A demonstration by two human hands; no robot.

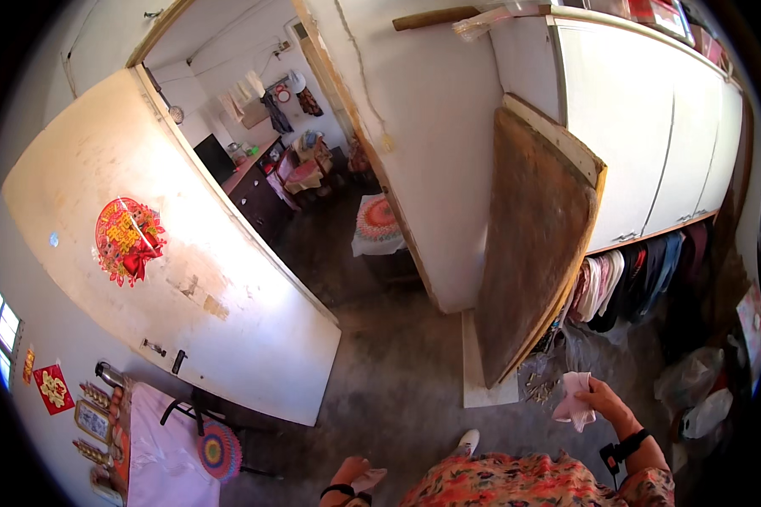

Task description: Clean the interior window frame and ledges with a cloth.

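My right hand [601,399], at the lower right, grips a folded light pink cloth [574,405] that hangs out to the left of my fingers. At the bottom of the view, my left hand [351,470] is closed on a smaller pale pink cloth [369,480], which partly shows beside it. Both wrists wear black bands. The hands are well apart, on either side of my floral garment [507,481]. Beyond the right hand, a large brown wooden board [533,234] leans on its edge against the wall and the white cabinet [621,127].
An open white door [228,272] with a red decoration [130,241] stands at the left, beside a doorway to another room. A cloth-covered table [165,443] and a chair with a round colourful mat [219,450] are lower left. Clothes [647,272] hang under the cabinet; plastic bags [694,380] lie at right.
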